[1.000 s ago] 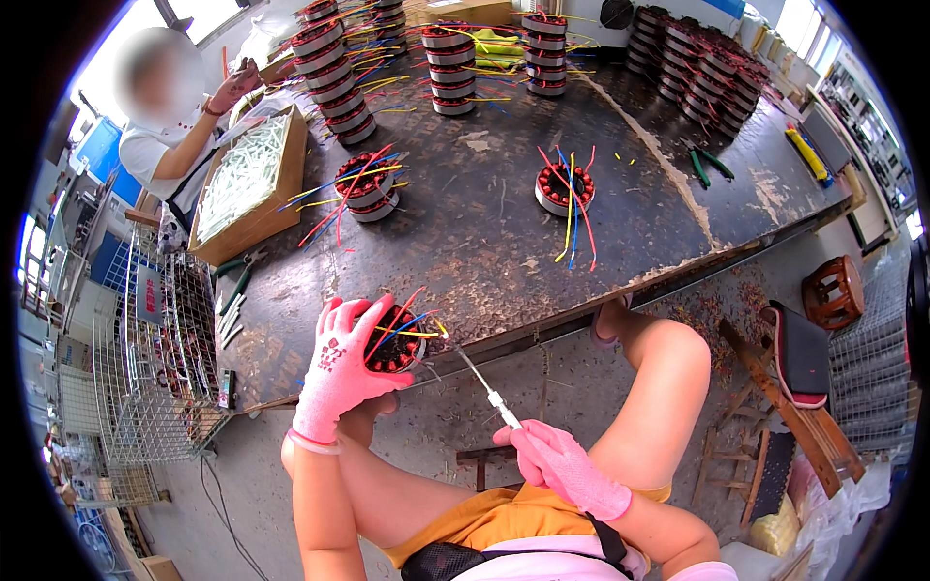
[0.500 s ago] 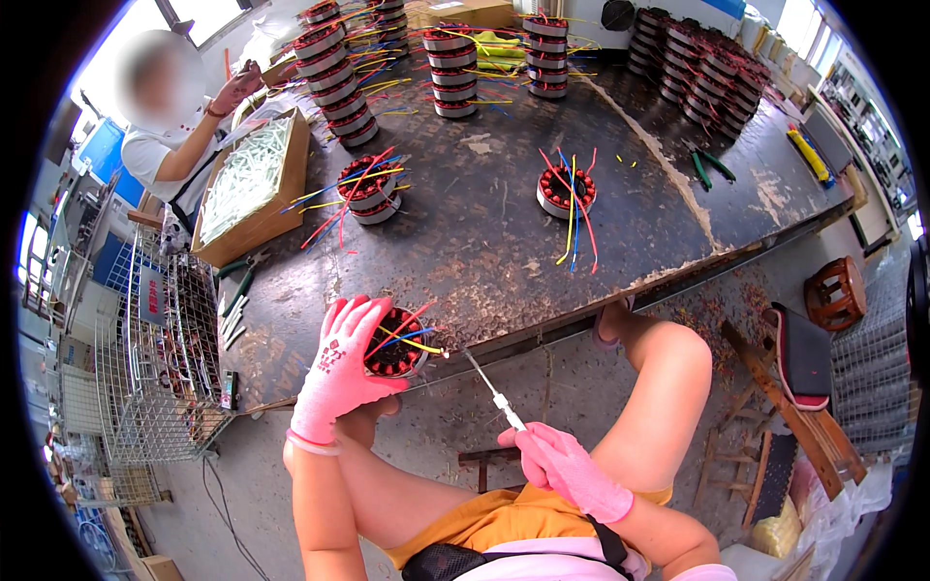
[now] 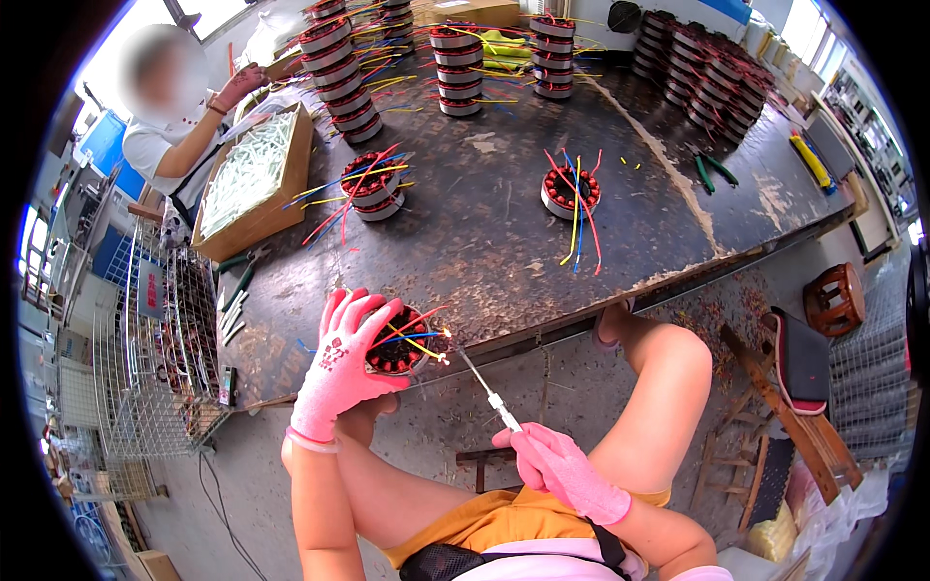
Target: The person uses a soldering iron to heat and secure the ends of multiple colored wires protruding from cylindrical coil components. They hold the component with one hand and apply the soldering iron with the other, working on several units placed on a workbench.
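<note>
My left hand (image 3: 344, 353), in a pink glove, grips a motor stator (image 3: 395, 362) with red windings near the table's front edge. Its thumb and fingers spread around the left side. Red, blue and yellow leads (image 3: 422, 339) stick out to the right, with small bright spots at their ends. In my right hand (image 3: 564, 472), also gloved in pink, is a slim tool with a white handle and a long thin metal shaft (image 3: 478, 374). The shaft's tip points at the lead ends, a small gap away. Fingers cover the tool's rear part.
Two separate piles of stators, one left (image 3: 372, 186) and one right (image 3: 571, 192), stand on the dark table (image 3: 465, 232). Tall stator stacks (image 3: 457, 70) rise behind. A carton of white sleeves (image 3: 254, 179) is at left, near a co-worker (image 3: 165, 126). Green-handled pliers (image 3: 715, 171) lie at right.
The leads on the held stator have shifted slightly, and a glow shows at their ends. The tool's tip has moved slightly left. The co-worker's hand has moved.
</note>
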A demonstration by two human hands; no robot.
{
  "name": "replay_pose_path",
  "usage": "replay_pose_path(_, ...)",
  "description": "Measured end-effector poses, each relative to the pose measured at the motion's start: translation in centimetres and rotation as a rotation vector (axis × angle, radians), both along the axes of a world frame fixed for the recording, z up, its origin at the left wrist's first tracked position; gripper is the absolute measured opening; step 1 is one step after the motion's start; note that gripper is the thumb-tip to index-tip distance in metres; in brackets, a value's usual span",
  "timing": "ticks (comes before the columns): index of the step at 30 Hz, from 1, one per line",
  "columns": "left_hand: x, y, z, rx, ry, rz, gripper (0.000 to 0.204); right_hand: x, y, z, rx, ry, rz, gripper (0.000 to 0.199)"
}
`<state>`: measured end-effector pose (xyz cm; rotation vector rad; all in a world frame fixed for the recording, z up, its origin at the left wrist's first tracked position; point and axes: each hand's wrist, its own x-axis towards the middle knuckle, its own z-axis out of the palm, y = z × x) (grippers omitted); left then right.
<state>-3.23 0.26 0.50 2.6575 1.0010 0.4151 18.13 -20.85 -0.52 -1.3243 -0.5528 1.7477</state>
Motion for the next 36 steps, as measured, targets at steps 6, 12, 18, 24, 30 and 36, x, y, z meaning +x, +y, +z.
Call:
replay_pose_path(6, -0.02, -0.07, -0.08, 0.009, 0.010, 0.021, 0.086, -0.10, -0.07, -0.11, 0.010, -0.005, 0.000, 0.031)
replay_pose_path(12, -0.05, -0.05, 0.13, 0.015, 0.037, 0.050, 0.087, -0.01, -0.04, 0.15, 0.007, -0.014, -0.002, 0.032)
replay_pose_path(18, -0.12, 0.16, 0.35, 0.028, 0.079, 0.062, 0.087, -0.04, -0.14, 0.10, 0.004, -0.004, 0.003, 0.031)
replay_pose_path(24, -0.08, 0.24, 0.39, 0.035, 0.105, 0.058, 0.086, 0.14, -0.15, 0.05, 0.013, 0.013, -0.005, 0.030)
replay_pose_path(30, -0.25, 0.34, -0.08, 0.090, 0.043, -0.004, 0.086, -0.07, 0.00, 0.40, 0.007, 0.021, -0.016, 0.034)
replay_pose_path(36, 0.03, 0.46, 0.08, 0.095, 0.009, -0.040, 0.087, 0.08, -0.09, 0.10, 0.014, 0.011, 0.002, 0.031)
